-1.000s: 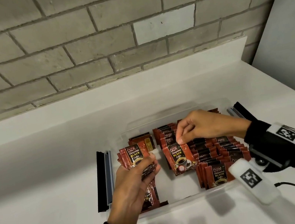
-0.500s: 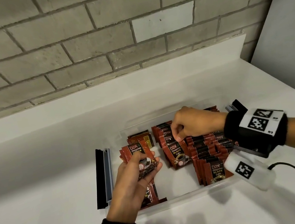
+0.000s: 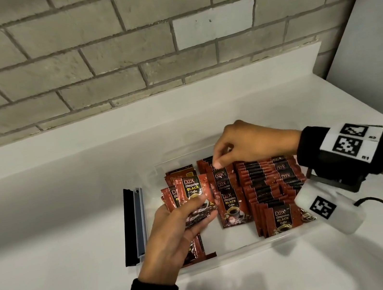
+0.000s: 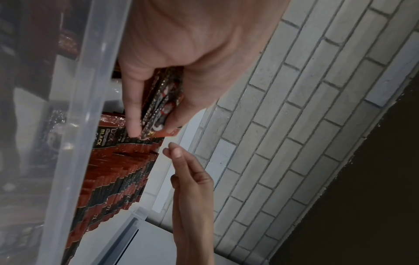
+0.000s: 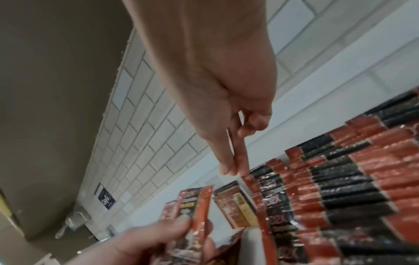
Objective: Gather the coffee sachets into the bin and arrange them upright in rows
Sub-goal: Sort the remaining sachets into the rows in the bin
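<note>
Head view: a small stack of sachets (image 3: 193, 195) is gripped in the left hand (image 3: 175, 238) at about 8 o'clock inside the clear bin (image 3: 241, 250), thumb on the front. The right hand (image 3: 243, 145) is seen at 12 o'clock, fingertips (image 3: 218, 165) touching the top edge of the middle row (image 3: 229, 196); whether anything is actually pinched can't be told. More upright rows (image 3: 269, 192) are packed at 3 o'clock. A black and grey strip (image 3: 134, 226) is lying at 9 o'clock outside the bin.
</note>
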{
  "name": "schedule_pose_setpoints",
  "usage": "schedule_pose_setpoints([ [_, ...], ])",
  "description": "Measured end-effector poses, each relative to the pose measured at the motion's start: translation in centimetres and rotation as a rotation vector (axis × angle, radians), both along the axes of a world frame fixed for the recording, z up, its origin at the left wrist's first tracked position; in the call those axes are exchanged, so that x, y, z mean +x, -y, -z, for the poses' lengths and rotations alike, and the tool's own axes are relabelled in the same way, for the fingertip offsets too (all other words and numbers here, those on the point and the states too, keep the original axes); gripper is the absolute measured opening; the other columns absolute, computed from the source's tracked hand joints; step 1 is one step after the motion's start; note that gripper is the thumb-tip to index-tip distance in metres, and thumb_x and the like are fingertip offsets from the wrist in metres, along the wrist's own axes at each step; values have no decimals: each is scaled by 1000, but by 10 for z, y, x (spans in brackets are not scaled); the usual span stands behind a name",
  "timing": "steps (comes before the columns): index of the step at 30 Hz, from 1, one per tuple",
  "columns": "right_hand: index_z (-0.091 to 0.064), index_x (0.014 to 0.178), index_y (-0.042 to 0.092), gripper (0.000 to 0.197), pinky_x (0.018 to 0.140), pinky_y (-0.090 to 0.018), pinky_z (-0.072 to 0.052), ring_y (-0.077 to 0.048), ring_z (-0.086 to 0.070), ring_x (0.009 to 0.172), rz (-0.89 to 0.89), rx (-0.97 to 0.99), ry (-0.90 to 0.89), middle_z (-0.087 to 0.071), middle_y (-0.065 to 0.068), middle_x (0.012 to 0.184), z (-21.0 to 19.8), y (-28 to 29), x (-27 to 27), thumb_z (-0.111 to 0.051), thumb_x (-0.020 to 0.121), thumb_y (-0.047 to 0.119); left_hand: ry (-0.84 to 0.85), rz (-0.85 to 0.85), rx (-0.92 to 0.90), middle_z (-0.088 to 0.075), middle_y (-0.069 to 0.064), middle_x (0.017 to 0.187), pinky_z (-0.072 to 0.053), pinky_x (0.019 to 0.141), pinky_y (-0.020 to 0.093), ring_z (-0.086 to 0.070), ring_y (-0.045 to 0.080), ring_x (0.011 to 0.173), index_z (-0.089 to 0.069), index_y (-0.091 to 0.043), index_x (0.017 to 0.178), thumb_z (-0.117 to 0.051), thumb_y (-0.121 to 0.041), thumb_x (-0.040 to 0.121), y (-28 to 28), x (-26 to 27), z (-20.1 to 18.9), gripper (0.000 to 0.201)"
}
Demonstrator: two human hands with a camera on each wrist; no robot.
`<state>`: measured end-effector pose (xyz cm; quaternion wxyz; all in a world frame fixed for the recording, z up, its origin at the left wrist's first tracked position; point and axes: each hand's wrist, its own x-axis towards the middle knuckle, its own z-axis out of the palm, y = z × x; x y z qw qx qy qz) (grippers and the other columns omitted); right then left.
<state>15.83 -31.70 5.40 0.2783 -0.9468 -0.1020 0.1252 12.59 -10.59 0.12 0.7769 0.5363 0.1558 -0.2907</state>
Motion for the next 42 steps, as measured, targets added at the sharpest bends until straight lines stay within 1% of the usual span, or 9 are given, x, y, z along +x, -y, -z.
schedule_pose_setpoints([
  [9, -73, 102, 17, 20, 64, -1, -39, 15, -57, 67, -115, 75, -29, -72, 8, 92, -3, -23, -5, -72, 84, 24, 57, 92, 29, -72, 19, 100, -60, 68, 33, -69, 30, 98, -65, 4, 109, -74, 1, 74, 3, -4, -5, 36],
  [15, -72, 96, 19, 11, 97, -26, -41, -1, -65, 88, -126, 38, -355, -70, 17, 84, -17, -7, -11, -69, 86, 22, -12, -23, 83, -72, 17, 100, -59, 77, 38, -68, 26, 97, -64, -2, 107, -73, -36, 78, 3, 1, -2, 45],
  [18, -71, 99, 11, 17, 102, -29, -40, 7, -60, 79, -166, -75, -437, -65, 20, 78, -6, -9, -19, -70, 85, 20, -45, -87, -11, -68, 14, 88, -56, 84, 43, -64, 24, 81, -63, -3, 102, -63, -30, 89, 3, 2, -4, 30],
  [23, -72, 95, 6, 16, 76, -17, -50, -2, -59, 70, -159, -205, -271, -72, 2, 85, 11, -19, -23, -73, 83, 16, -98, -112, -51, -65, 20, 85, -55, 83, 45, -64, 29, 80, -61, 2, 98, -51, -14, 92, 2, 1, -8, 20],
  [26, -71, 92, 5, 14, 58, -7, -40, 0, -52, 58, -143, -255, -219, -59, 12, 67, 15, -20, -20, -73, 82, 15, -88, -85, -36, -66, 22, 85, -58, 77, 44, -67, 29, 78, -58, 7, 105, -47, -7, 92, 2, 1, -8, 22],
  [29, -71, 91, 3, 15, 56, -9, -37, -1, -50, 57, -136, -282, -185, -53, 13, 62, 16, -19, -16, -74, 82, 15, -54, -19, 41, -69, 24, 85, -60, 72, 39, -69, 29, 79, -58, 10, 111, -50, -5, 91, 2, 1, -5, 26],
  [33, -70, 95, 2, 18, 52, -7, -37, 0, -50, 58, -111, -272, -174, -56, 11, 66, 16, -17, -14, -73, 82, 14, 15, 52, 181, -72, 20, 92, -52, 91, 48, -67, 32, 90, -61, 2, 105, -63, -7, 85, 2, 1, -2, 22],
  [37, -70, 97, 4, 16, 66, -10, -45, -7, -61, 73, -40, -198, -152, -71, -1, 88, 8, -12, -8, -71, 84, 13, 51, 74, 204, -73, 16, 91, -53, 81, 43, -66, 27, 89, -64, -2, 99, -72, -6, 78, 2, -1, -1, 23],
  [42, -73, 90, 19, 7, 83, -19, -47, -1, -63, 84, -14, 10, -179, -72, 11, 89, -8, -9, -6, -71, 85, 23, 84, 114, 172, -74, 10, 85, -52, 62, 29, -70, 18, 74, -68, -6, 92, -73, -2, 76, 2, -2, -2, 17],
])
